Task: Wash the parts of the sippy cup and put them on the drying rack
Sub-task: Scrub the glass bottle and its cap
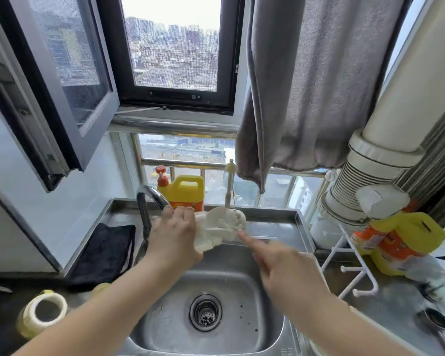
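My left hand [174, 235] grips a cream-white sippy cup lid [222, 227] with handles, held above the back of the steel sink [242, 283] near the tap [149, 199]. My right hand [280, 263] hovers over the sink with its index finger stretched out, the fingertip touching the lid's lower right edge; the other fingers are curled and hold nothing. A yellowish cup body [40, 313] lies on its side on the dark counter at the lower left. The white wire drying rack [352, 263] stands right of the sink. No water stream is visible.
A yellow detergent jug [184, 192] with a red pump stands behind the tap. A bottle brush [230, 181] stands upright at the sill. A black cloth [106, 250] lies left of the sink. Yellow-orange bottles [398, 240] lie behind the rack. A grey towel [306, 86] hangs above.
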